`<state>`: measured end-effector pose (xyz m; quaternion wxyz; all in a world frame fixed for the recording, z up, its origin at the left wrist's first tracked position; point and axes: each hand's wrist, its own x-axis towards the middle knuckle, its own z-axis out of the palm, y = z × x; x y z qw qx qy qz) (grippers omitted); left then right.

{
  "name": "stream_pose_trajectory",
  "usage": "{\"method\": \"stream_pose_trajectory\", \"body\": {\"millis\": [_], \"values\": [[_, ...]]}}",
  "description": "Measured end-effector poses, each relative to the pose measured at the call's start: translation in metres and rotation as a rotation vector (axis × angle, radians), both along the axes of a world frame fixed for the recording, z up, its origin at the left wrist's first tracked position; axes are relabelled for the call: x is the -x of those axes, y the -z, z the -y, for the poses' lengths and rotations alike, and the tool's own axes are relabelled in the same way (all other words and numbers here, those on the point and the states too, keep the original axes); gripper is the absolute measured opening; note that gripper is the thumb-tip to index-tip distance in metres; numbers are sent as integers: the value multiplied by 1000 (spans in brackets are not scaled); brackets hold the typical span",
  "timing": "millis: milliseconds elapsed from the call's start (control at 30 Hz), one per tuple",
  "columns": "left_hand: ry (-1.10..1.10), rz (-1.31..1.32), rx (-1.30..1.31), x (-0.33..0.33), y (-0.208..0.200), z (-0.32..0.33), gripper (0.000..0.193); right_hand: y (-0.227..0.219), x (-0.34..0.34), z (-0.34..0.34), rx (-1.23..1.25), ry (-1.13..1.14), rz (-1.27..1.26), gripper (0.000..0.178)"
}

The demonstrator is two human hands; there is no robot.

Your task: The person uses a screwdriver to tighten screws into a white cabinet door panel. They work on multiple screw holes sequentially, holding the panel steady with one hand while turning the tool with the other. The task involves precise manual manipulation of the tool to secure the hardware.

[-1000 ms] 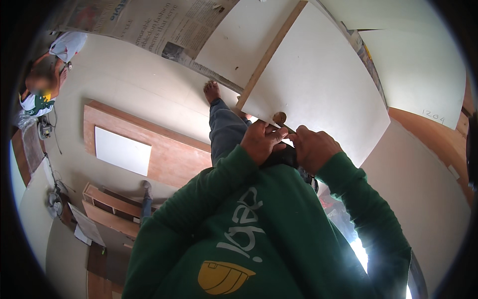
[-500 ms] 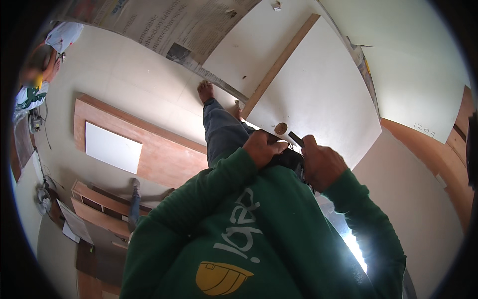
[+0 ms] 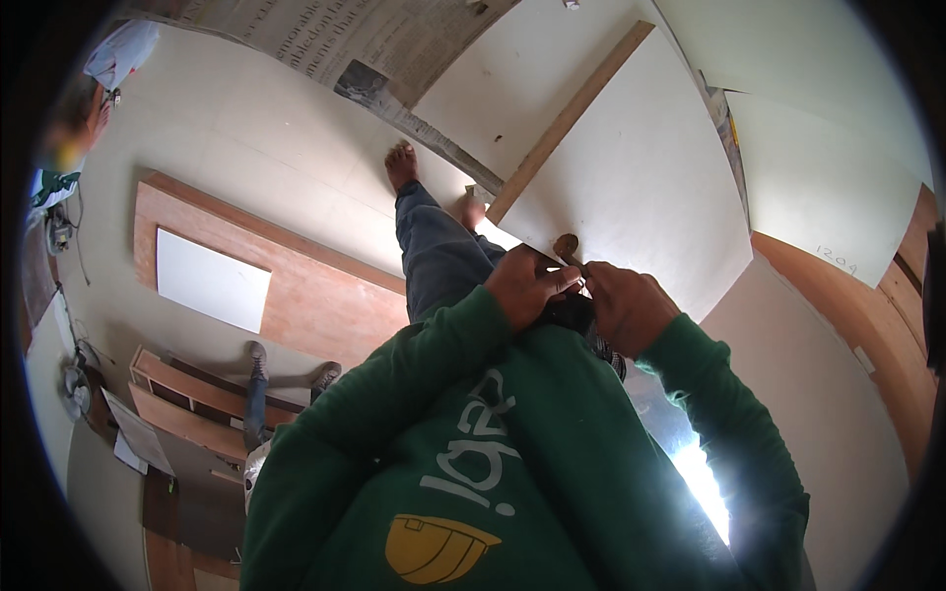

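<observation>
My left hand (image 3: pixel 527 288) and my right hand (image 3: pixel 629 307) meet close in front of my waist. The fingers of both are closed in a pinch around something small and pale, too small to name. A dark flat edge (image 3: pixel 537 258) shows beside the left fingers. Just beyond the fingertips is a brown rounded piece (image 3: pixel 565 242) with a short stem towards my right hand; whether it is held I cannot tell. Behind it lies a large white panel (image 3: pixel 641 167) with a brown wooden edge (image 3: pixel 572 123). Below the hands is a dark item (image 3: pixel 572 315), partly hidden.
Newspaper sheets (image 3: pixel 335 49) cover part of the far side. A long wooden panel (image 3: pixel 335 315) with a white sheet (image 3: pixel 212 279) lies to the left, near another person's legs (image 3: pixel 256 394). A fan (image 3: pixel 77 384) stands at far left; another person sits at upper left.
My right hand has moved in against the left, and the black flat piece it held is no longer visible. The brown rounded piece now shows a stem. My view has shifted slightly.
</observation>
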<state>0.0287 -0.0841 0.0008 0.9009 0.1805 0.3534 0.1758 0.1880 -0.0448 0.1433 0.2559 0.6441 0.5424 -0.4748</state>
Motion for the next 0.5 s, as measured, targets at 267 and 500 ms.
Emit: {"method": "stream_pose_trajectory", "body": {"millis": [267, 500], "values": [[-43, -114, -105, -7, 9, 4, 27, -4, 17, -14, 59, -230, 235, 23], [32, -190, -171, -7, 5, 1, 29, -6, 12, -6, -53, -395, 285, 26]]}}
